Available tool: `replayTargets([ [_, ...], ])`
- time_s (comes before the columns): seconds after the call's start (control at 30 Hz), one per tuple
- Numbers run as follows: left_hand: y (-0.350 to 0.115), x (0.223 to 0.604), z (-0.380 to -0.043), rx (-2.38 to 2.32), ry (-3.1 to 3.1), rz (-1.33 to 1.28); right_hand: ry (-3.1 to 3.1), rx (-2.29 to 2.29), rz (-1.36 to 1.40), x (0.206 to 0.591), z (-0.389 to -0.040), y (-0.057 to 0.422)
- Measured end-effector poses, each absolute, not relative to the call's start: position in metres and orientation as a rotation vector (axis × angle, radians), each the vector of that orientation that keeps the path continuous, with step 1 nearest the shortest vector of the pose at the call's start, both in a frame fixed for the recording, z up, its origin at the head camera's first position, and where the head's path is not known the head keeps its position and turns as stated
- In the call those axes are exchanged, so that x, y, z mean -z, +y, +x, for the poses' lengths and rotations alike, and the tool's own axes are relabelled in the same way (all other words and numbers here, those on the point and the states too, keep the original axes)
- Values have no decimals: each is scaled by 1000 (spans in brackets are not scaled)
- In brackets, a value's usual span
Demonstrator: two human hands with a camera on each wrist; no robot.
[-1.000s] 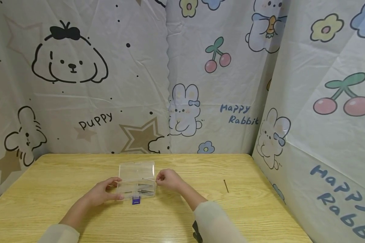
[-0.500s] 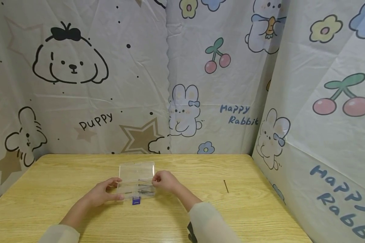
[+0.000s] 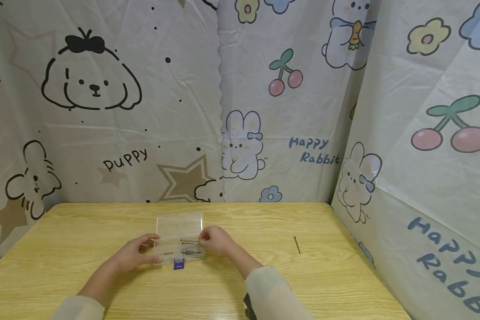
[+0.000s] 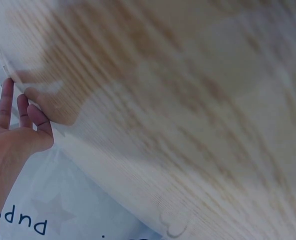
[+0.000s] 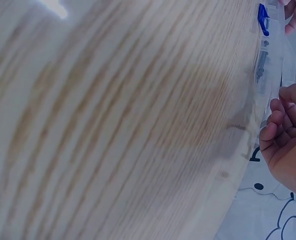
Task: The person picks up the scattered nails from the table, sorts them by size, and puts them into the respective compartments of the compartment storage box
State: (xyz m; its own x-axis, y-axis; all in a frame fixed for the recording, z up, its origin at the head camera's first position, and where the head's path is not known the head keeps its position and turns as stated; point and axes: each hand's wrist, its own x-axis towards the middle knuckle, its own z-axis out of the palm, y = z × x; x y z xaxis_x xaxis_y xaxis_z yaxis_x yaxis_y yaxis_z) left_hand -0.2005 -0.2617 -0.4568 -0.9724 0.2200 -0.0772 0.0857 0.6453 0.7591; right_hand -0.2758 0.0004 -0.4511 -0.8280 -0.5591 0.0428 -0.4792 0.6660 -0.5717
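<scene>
A clear plastic box (image 3: 169, 246) with its lid (image 3: 179, 224) raised stands on the table, a blue latch (image 3: 178, 264) hanging at its front. Several dark screws (image 3: 191, 252) lie in its front part. My left hand (image 3: 133, 254) grips the box's left end, thumb at the front corner and fingers behind. At the right end, my right hand (image 3: 217, 241) pinches a thin screw (image 3: 189, 241) that points left, low over the back part of the box. In the right wrist view the fingertips (image 5: 286, 93) are right at the box's edge.
One loose screw (image 3: 297, 245) lies on the wooden table (image 3: 240, 284), right of the right forearm. A printed cloth (image 3: 176, 133) hangs behind the table, and another cloth (image 3: 416, 195) closes off the right side. A dark object (image 3: 249, 306) shows beside the right sleeve.
My right hand has moved left over the box's right end, then slightly lower, bringing the pinched screw down into the back part. My left hand and the box have stayed put.
</scene>
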Motion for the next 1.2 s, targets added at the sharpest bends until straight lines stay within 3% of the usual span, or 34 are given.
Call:
replayTargets([
  [0.7,-263,460,-201,-1242,2699,265,2758,904,-784,451,-272,3],
  [1.2,-262,459,-202,-1235,2706,259,2788,903,-726,440,-275,35],
])
